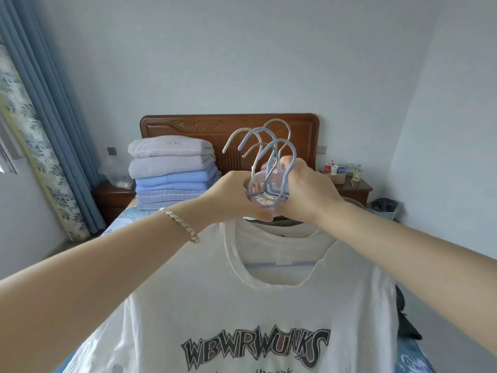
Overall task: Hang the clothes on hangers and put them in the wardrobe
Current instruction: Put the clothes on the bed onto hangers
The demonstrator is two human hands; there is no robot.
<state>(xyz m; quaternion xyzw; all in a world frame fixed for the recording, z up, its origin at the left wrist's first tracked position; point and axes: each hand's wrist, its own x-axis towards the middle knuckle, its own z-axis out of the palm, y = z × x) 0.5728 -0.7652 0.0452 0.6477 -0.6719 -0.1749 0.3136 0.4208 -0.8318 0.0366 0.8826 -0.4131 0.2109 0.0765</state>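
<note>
A bunch of several hangers (265, 146), with blue, white and metal hooks pointing up, is held in front of me at chest height. My left hand (234, 196) grips their necks from the left and my right hand (305, 191) grips them from the right. A white T-shirt (242, 305) with dark printed lettering hangs from the front hanger and fills the lower middle of the view. A dark garment (406, 321) shows behind its right edge. No wardrobe is in sight.
A bed with a carved wooden headboard (215, 125) stands ahead, with a stack of folded blue and grey bedding (172, 173) on it. Nightstands flank it; the right nightstand (355, 185) holds small bottles. Blue curtains (51, 103) hang at left, and a bin (386, 208) stands at right.
</note>
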